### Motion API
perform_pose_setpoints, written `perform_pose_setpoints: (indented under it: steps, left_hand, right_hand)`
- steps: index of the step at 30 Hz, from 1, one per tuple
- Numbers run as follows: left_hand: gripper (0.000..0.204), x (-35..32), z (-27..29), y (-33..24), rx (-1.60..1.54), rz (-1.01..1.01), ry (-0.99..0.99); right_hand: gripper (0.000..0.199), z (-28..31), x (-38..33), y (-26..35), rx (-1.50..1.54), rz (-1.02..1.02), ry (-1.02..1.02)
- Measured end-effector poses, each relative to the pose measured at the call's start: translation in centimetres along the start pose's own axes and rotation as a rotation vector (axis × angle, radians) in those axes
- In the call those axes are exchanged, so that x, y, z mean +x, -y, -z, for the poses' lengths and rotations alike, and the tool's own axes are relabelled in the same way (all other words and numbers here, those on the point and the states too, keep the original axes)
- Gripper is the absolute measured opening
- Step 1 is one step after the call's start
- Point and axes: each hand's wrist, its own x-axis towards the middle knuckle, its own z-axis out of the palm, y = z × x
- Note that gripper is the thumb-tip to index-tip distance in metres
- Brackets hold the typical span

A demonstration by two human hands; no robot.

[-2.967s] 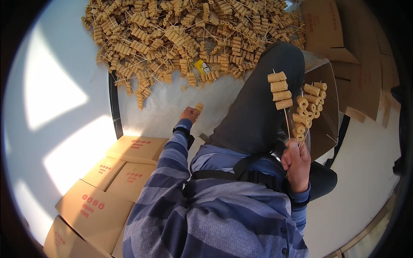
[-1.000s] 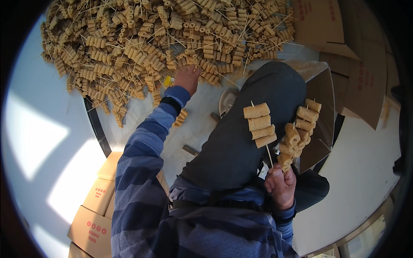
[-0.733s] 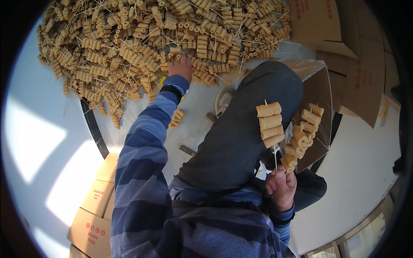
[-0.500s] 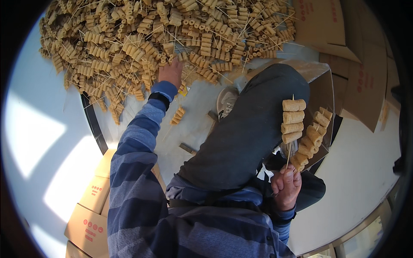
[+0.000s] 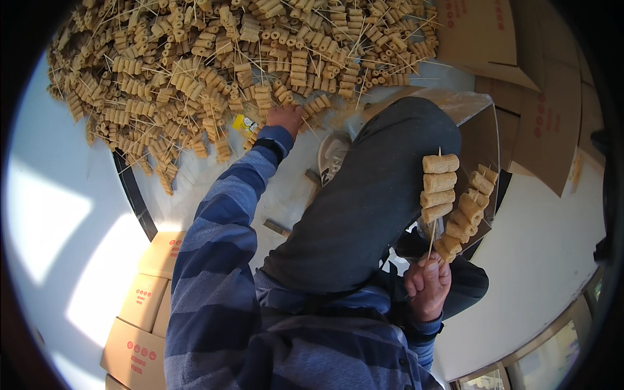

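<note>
Two hands: we kept each on its own job.
Left hand (image 5: pixel 285 118): stretched to the edge of the skewer heap (image 5: pixel 214 78) on the floor (image 5: pixel 45 214), fingers curled onto a skewer; how firmly we could not tell.
Right hand (image 5: pixel 427 286): pinched the sticks of the gathered skewers (image 5: pixel 452 198), held upright beside our knee (image 5: pixel 383 188) so the rolls stayed threaded.

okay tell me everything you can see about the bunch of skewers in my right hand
The bunch of skewers fans upward from your right hand, which grips the thin pale sticks at their bottom ends. Two or three sticks show, each threaded with short tan, tube-like rolls stacked crosswise. The nearest carries four rolls, its pointed tip poking above the top one. They stand over your dark trouser knee, beside an open cardboard box.
</note>
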Motion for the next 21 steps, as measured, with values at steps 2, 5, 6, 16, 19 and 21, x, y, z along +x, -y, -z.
perform_pose_setpoints:
  steps: [2, 5, 6, 16, 19, 21]
  left_hand:
    - [0.035, -1.6, -0.4, 1.8, -0.003, 0.015, 0.061]
    - [0.04, -3.9, -0.8, 3.5, -0.003, 0.014, 0.08]
    - [0.042, -4.5, -0.8, 3.7, -0.028, 0.022, 0.052]
    - [0.05, -5.0, -0.6, 3.6, -0.341, 0.178, 0.111]
    - [0.047, -5.5, -1.3, 4.3, -0.478, 0.223, -0.015]
    - [0.046, -5.9, -1.8, 4.5, -0.51, 0.232, -0.012]
  right_hand:
    - [0.023, 0.0, 0.1, 0.0, 0.021, -0.002, 0.005]
    - [0.023, 0.0, 0.3, -0.1, 0.012, -0.009, 0.034]
    - [0.024, 0.0, 0.3, 0.0, 0.0, -0.011, 0.022]
    - [0.023, -0.2, 0.0, 0.0, 0.013, 0.039, -0.003]
    - [0.022, -0.3, 0.0, 0.0, 0.045, 0.02, -0.027]
    - [0.021, -0.4, 0.2, 0.1, 0.082, 0.039, 0.019]
